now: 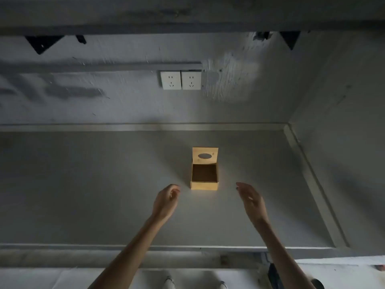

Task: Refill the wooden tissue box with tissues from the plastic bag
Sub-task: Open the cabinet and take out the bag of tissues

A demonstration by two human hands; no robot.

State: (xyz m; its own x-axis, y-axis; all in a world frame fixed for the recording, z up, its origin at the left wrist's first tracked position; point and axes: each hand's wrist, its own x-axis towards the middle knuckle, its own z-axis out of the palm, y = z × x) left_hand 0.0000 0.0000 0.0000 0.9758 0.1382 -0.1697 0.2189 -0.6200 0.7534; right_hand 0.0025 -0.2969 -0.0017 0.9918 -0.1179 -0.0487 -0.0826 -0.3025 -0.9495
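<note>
A small wooden tissue box [204, 185] stands on the grey counter [93, 184], near its middle. Its hinged lid [205, 155], with an oval slot, is swung up and back, and the inside looks dark and hollow. My left hand [165, 200] hovers just left of the box's front corner, fingers loosely curled and holding nothing. My right hand [251, 198] hovers a little to the right of the box, palm turned inward, fingers apart and holding nothing. No plastic bag or tissues show in this view.
A grey wall rises behind the counter with two white sockets [180, 80]. A raised rim [308, 174] borders the counter at the back and right, where a side wall stands. A shelf with black brackets [41, 43] hangs overhead. The counter's front edge [83, 246] runs below my forearms.
</note>
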